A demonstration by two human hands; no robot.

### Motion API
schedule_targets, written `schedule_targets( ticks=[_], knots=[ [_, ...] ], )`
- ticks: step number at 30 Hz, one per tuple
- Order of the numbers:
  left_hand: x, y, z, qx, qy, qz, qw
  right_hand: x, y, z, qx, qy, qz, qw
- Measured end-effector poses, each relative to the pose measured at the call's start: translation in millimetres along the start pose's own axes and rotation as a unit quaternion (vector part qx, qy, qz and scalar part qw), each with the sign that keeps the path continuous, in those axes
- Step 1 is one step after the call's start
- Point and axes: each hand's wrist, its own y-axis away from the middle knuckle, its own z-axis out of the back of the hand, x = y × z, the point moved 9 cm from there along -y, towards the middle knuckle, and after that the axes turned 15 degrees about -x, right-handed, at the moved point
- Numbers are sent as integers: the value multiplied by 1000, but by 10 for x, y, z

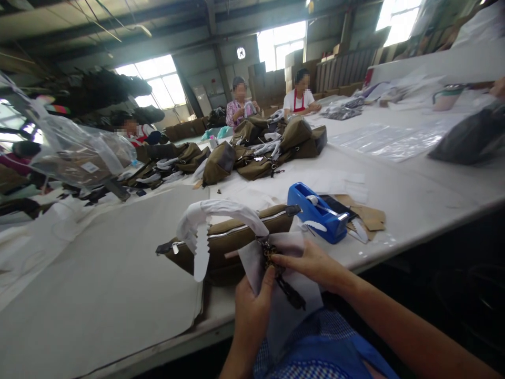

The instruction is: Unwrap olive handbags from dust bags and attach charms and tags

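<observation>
Right in front of me an olive handbag (224, 250) lies at the table's edge, its silver zipper on top. White paper covers its arched handle (221, 207), and a white toothed strip (201, 252) hangs from it. A dark and gold key-ring-like charm (270, 253) with a black tassel hangs near the handle's right end. Behind the charm is a sheet of white tissue paper (286, 245). My left hand (254, 305) pinches the sheet and charm from below, thumb on top. From the right, my right hand (305, 263) closes thumb and fingers on the charm.
A blue tape dispenser (319, 210) stands right of the bag, beside brown cardboard pieces (369, 216). Farther back lies a pile of olive bags (252, 152). Large paper sheets (118, 273) cover the left side. Several co-workers sit beyond; clear plastic bags (394, 141) lie back right.
</observation>
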Motion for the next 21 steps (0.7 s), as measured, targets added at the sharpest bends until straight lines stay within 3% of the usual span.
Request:
schedule_targets(
  ticks=[4, 8, 10, 12, 15, 21],
  knots=[
    [85, 12, -19, 0, 6, 38, 999, -211, 76, 195, -4, 9, -71, 997],
    [111, -15, -16, 20, 8, 44, 999, -533, 248, 275, 16, -208, -189, 959],
    [153, -25, -12, 26, 0, 52, 998, -699, 307, 276, -6, -244, -215, 946],
    [191, -30, -2, 24, -8, 59, 998, -813, 337, 226, -25, -221, -214, 951],
    [201, -21, -7, 27, -11, 58, 998, -797, 314, 75, -36, -185, -167, 968],
    [96, 64, 36, 7, -95, -26, 995, -658, 248, -100, -82, -161, -94, 979]
  ],
)
